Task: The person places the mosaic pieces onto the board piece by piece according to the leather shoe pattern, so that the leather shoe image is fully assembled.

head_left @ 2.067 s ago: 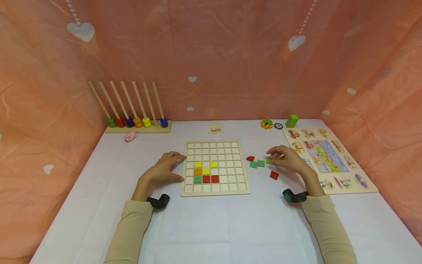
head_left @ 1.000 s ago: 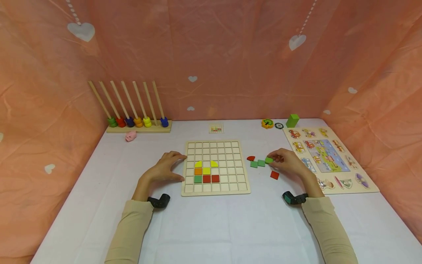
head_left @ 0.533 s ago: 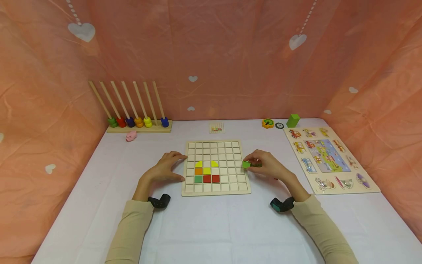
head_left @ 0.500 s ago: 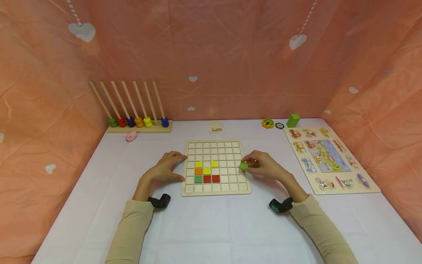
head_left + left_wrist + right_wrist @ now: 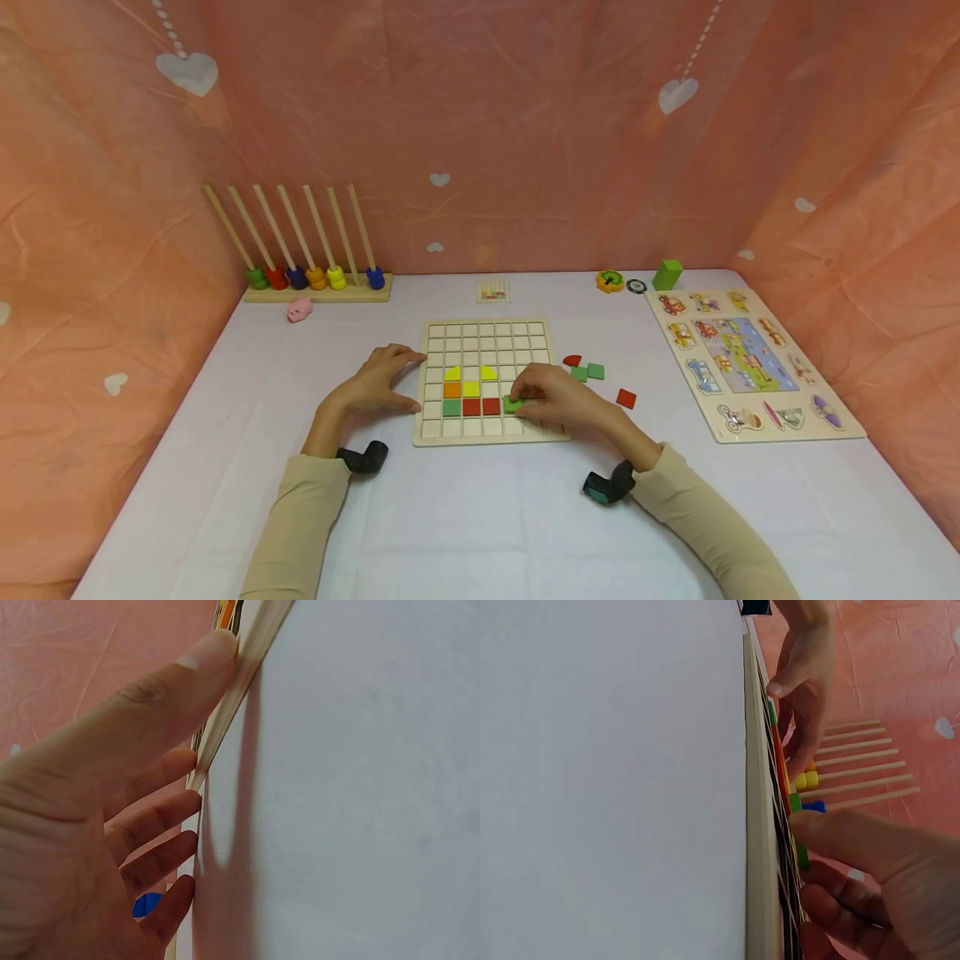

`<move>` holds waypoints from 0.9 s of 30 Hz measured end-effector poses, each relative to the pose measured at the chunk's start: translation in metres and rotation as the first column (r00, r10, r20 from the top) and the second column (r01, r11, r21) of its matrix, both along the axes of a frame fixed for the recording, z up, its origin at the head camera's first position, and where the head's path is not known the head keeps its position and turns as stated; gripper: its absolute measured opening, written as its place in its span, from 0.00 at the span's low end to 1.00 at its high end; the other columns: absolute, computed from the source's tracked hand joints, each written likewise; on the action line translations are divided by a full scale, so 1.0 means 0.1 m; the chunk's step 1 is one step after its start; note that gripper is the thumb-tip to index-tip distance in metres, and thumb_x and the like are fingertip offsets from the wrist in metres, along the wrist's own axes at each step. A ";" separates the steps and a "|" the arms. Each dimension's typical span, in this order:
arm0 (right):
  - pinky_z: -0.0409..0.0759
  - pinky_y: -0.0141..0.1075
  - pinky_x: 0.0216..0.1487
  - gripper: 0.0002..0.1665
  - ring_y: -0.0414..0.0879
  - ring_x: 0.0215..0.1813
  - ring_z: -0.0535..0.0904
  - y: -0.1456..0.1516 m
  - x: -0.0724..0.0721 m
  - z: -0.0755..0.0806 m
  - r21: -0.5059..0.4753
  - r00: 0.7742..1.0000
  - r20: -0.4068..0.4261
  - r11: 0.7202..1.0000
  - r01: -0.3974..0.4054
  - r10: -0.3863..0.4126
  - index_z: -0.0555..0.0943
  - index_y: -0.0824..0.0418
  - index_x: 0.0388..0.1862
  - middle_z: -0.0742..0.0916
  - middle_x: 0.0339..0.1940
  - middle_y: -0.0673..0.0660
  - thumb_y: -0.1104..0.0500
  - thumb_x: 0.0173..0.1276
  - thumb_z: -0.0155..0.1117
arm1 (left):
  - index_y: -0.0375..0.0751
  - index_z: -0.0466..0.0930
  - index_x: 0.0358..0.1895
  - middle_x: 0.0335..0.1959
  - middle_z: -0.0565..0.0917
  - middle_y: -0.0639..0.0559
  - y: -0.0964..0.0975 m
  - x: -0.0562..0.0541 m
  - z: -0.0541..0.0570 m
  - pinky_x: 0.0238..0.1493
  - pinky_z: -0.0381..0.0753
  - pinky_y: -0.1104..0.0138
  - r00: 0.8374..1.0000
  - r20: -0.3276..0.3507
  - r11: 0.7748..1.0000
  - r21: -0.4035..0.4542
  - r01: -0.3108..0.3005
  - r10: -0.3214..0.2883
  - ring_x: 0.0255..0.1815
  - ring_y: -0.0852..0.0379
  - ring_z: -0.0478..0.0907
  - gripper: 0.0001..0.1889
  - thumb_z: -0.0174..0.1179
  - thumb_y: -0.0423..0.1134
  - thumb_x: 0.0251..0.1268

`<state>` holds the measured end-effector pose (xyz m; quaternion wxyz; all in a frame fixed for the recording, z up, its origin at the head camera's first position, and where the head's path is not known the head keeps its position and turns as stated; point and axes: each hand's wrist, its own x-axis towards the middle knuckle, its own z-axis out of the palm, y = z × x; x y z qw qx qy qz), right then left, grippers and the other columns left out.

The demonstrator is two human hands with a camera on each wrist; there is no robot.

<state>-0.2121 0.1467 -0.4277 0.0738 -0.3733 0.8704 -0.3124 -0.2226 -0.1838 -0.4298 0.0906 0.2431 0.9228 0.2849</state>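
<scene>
Evidently partway along, with seven pieces already lying in cells of the wooden grid board point(image 5: 487, 343). Laid out, one row up from the near edge, as a dark green tile point(image 5: 452, 407) followed by two red tiles point(image 5: 471, 407); in the next row as an orange tile point(image 5: 452, 389) and a yellow square point(image 5: 471, 389); beyond those as two yellow quarter-rounds point(image 5: 488, 372) with one cell between. Pinching a bright green tile point(image 5: 512, 405) between thumb and fingers of the right hand point(image 5: 558, 396), at the cell just right of the second red tile; cannot tell whether seated or slightly above. Touching the board's left edge with spread thumb and fingertips of the left hand point(image 5: 378, 383), without gripping anything. Probably leaves four loose pieces to place, lying to the right of the board on the white tablecloth point(image 5: 450, 517): a red quarter-round point(image 5: 572, 360), two loose green tiles point(image 5: 596, 371) close together, and a red square point(image 5: 626, 398) set apart. Seems over half done, judging by the small pattern card point(image 5: 492, 291) beyond the board, though too small to compare cell by cell.
</scene>
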 end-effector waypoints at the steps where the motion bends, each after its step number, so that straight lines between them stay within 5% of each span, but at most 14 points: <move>1: 0.74 0.31 0.41 0.07 0.39 0.38 0.72 -0.01 0.00 0.00 0.007 1.000 -0.005 1.000 0.000 0.000 0.82 0.54 0.35 0.80 0.35 0.44 0.59 0.58 0.69 | 0.40 0.66 0.66 0.64 0.63 0.39 0.00 0.00 0.00 0.64 0.57 0.46 1.000 -0.001 1.000 0.000 0.000 0.000 0.63 0.41 0.56 0.42 0.72 0.47 0.45; 17: 0.74 0.32 0.42 0.05 0.38 0.41 0.75 -0.01 0.01 0.00 -0.003 0.999 -0.026 1.000 -0.019 0.019 0.85 0.54 0.35 0.82 0.36 0.44 0.58 0.59 0.68 | 0.38 0.66 0.65 0.63 0.64 0.38 -0.01 0.00 0.00 0.63 0.57 0.46 1.000 -0.015 1.000 0.004 0.014 -0.014 0.62 0.40 0.57 0.42 0.73 0.47 0.44; 22: 0.75 0.31 0.38 0.08 0.38 0.38 0.74 0.13 -0.05 0.02 -0.063 0.999 -0.008 0.997 0.039 -0.040 0.84 0.56 0.39 0.82 0.35 0.45 0.59 0.59 0.68 | 0.39 0.66 0.66 0.64 0.64 0.38 0.00 0.00 -0.01 0.64 0.57 0.45 1.000 -0.002 1.000 0.004 0.009 -0.009 0.63 0.41 0.57 0.42 0.72 0.48 0.45; 27: 0.75 0.33 0.32 0.10 0.42 0.32 0.74 0.39 -0.15 0.10 -0.142 0.983 -0.116 0.982 0.122 -0.139 0.82 0.61 0.39 0.82 0.32 0.51 0.64 0.56 0.69 | 0.39 0.66 0.66 0.64 0.63 0.38 0.00 0.00 -0.01 0.64 0.57 0.45 1.000 -0.002 1.000 -0.002 0.002 -0.002 0.63 0.41 0.57 0.42 0.72 0.48 0.45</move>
